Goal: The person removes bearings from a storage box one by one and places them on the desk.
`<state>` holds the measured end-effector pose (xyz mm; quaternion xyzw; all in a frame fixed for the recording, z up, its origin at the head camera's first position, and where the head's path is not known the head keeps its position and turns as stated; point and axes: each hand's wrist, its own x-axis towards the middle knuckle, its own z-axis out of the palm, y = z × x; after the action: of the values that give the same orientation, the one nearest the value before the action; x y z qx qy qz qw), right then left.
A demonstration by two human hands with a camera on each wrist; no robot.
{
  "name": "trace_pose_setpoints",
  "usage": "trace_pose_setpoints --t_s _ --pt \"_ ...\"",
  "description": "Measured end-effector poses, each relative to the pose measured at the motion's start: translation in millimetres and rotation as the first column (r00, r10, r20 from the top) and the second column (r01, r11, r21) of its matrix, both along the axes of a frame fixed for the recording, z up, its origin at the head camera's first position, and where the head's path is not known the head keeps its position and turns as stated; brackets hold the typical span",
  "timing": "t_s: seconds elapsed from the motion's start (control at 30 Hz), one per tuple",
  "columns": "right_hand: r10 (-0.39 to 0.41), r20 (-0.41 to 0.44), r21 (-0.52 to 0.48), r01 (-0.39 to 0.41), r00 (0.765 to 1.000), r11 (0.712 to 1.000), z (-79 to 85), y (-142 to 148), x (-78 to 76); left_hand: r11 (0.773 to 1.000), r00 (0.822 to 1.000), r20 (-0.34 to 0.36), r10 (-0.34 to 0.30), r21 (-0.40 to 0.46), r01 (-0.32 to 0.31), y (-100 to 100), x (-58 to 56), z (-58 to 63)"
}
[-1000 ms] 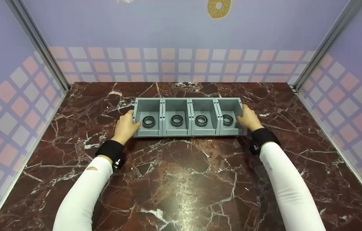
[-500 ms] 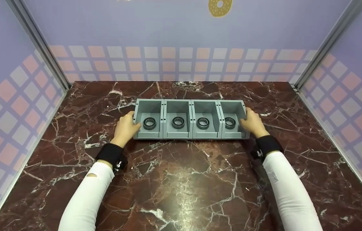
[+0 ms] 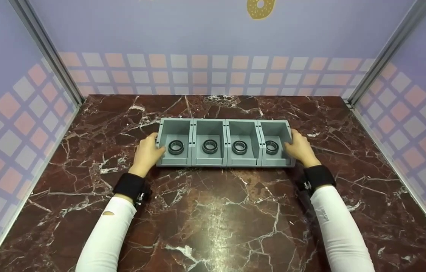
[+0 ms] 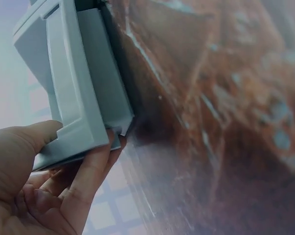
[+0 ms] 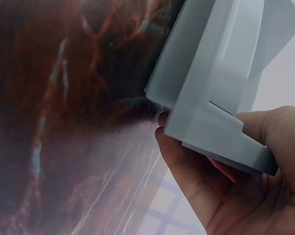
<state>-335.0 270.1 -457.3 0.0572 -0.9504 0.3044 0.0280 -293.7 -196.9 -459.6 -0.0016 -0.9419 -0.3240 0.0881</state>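
A row of several joined grey storage bins (image 3: 209,161) lies across the middle of the head view, open side facing up and toward me. Each compartment has one black-and-silver ball bearing on its floor, such as the leftmost bearing (image 3: 176,147) and the rightmost bearing (image 3: 271,147). My left hand (image 3: 147,154) grips the left end wall, thumb over the inside and fingers outside, reaching to the underside in the left wrist view. At the other end my right hand (image 3: 302,149) holds the right wall the same way, with fingertips at the bottom corner (image 5: 168,128) in the right wrist view.
Dark red marble tabletop (image 3: 213,219) with white veins runs all around the bins. A lilac back wall (image 3: 213,37) with pink and white squares rises behind, and similar side walls with grey metal corner posts (image 3: 46,49) enclose the table.
The row of bins has come slightly toward me and a little to the right, with both hands keeping their grip on its ends. The bearings stay in their compartments.
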Motion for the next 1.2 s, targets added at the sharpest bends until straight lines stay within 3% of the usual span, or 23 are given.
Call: trace_pose_setpoints --t_s 1.2 --pt "-0.018 -0.012 -0.024 0.018 1.0 1.0 -3.4 -0.5 4.9 0.999 1.0 -0.003 0.025 0.038 -0.024 -0.9 4.7 -3.5"
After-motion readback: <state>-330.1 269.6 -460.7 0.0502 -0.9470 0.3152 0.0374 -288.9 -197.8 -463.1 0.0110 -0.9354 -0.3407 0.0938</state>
